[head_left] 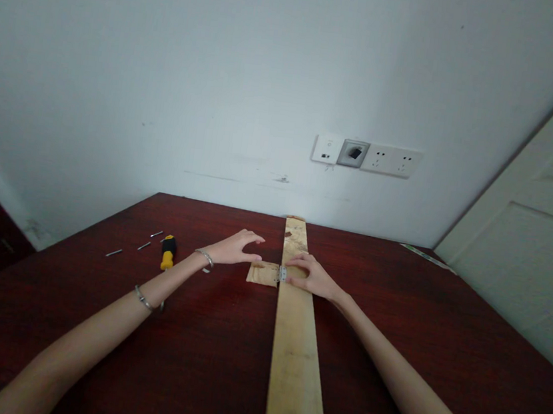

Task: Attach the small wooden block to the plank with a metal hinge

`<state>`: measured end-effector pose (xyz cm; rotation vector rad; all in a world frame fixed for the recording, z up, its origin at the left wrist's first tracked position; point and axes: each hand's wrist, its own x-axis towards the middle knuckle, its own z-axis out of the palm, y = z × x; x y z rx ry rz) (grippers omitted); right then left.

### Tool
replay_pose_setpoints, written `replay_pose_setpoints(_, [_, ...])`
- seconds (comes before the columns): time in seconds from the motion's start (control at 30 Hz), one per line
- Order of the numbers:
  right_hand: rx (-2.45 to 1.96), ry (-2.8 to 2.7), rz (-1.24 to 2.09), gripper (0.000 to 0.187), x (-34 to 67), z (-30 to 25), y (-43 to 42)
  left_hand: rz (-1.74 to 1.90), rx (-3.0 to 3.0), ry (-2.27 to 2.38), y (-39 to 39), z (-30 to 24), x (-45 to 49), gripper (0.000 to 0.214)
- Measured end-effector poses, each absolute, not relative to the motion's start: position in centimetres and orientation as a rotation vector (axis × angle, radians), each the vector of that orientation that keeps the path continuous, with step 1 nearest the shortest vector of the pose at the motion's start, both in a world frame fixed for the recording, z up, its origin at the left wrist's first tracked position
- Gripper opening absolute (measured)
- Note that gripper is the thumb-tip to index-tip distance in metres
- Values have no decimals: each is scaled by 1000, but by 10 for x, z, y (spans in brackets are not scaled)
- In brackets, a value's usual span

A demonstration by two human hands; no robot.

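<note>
A long pale wooden board [295, 364] lies lengthwise on the table, running from its near side toward the wall. Against the board's left edge sits a small wooden block [262, 274], joined to it by a metal hinge [282, 274]. My right hand [315, 277] rests on the board, its thumb and fingers apart beside the hinge. With thumb and fingers spread, my left hand [236, 249] is just above and left of the block and holds nothing. Bracelets circle my left wrist and forearm.
The dark red table [217, 361] meets a white wall carrying sockets [390, 161]. Left of my left hand lie a yellow and black screwdriver [168, 253] and several metal bits [144, 245]. A flat pale strip [429, 257] lies at the back right, near a white door [548, 213].
</note>
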<state>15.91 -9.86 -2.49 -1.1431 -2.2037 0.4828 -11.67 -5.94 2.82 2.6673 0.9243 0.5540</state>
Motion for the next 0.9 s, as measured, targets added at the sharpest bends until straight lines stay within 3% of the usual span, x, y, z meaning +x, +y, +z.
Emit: replay_pose_setpoints(0.9, [-1101, -2224, 453, 34, 157, -25, -100, 489, 2661, 886, -62, 24, -112, 49])
